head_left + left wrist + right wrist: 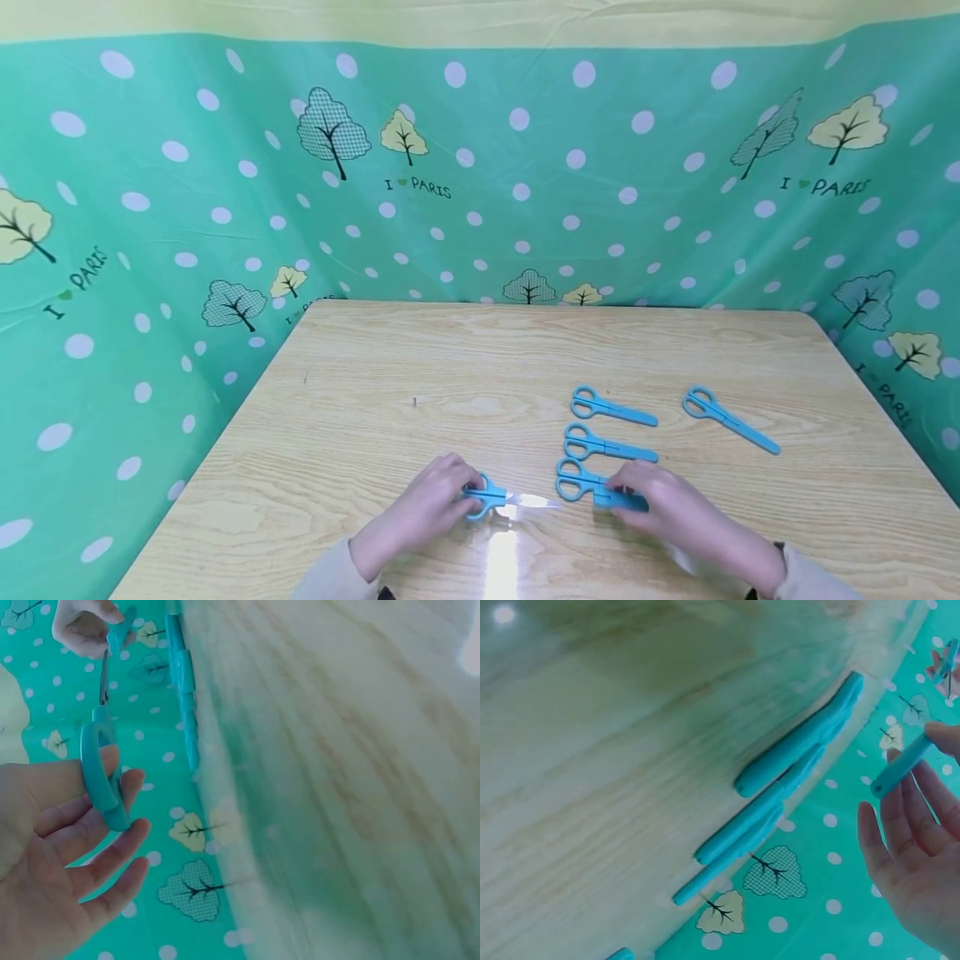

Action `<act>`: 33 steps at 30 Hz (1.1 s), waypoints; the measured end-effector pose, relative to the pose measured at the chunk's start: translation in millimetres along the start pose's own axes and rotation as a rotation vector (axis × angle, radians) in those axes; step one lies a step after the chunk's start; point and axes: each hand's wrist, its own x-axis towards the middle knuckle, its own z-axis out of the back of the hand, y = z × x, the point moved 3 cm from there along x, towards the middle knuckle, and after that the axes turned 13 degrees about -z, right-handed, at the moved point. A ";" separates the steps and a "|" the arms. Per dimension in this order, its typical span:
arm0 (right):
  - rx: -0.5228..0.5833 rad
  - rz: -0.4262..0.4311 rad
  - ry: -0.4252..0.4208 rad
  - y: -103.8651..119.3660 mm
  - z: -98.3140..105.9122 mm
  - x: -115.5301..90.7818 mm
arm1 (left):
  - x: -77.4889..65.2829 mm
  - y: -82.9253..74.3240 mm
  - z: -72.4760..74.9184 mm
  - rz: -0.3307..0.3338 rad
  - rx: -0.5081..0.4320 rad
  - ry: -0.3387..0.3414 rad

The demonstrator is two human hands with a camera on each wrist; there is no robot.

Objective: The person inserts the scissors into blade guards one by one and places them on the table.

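In the head view my left hand [438, 498] grips the blue handle loops of a pair of scissors [491, 497], its bare metal blades pointing right. The thumb goes into one loop of those scissors [96, 776] in the left wrist view. My right hand [660, 500] pinches a blue blade cover [618, 500] between thumb and fingers. In the right wrist view the narrow cover [901, 771] is off any blade, its rounded end away from the thumb. The blade tips point toward the cover, with a gap between them. Beside the right hand lie sheathed blue scissors [573, 481], partly hidden by hand and cover.
Two more sheathed scissors lie stacked behind, the middle pair [609, 444] and the far pair [611, 407]. Another sheathed pair [731, 419] lies slanted farther right. The wooden table [360, 358] meets a green dotted curtain [517, 158] at the back and sides.
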 end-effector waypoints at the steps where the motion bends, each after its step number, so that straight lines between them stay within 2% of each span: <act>1: 0.008 0.029 -0.027 1.0 0.8 0.7 | 0.9 -0.5 0.6 -0.006 0.004 -0.012; 5: 0.003 0.104 -0.112 4.4 3.9 3.3 | 4.7 -2.5 3.4 -0.028 0.033 -0.058; 9: -0.008 0.144 -0.154 8.0 5.6 5.9 | 7.7 -4.3 6.3 -0.037 0.044 -0.086; 15: -0.006 0.147 -0.165 12.2 7.8 8.2 | 11.0 -6.4 9.9 -0.028 0.044 -0.093; 22: 0.006 0.196 -0.209 17.9 9.8 10.7 | 14.3 -8.0 13.5 -0.023 0.043 -0.099; 33: 0.007 0.215 -0.228 20.5 11.0 13.3 | 17.3 -7.8 16.1 -0.059 0.046 -0.119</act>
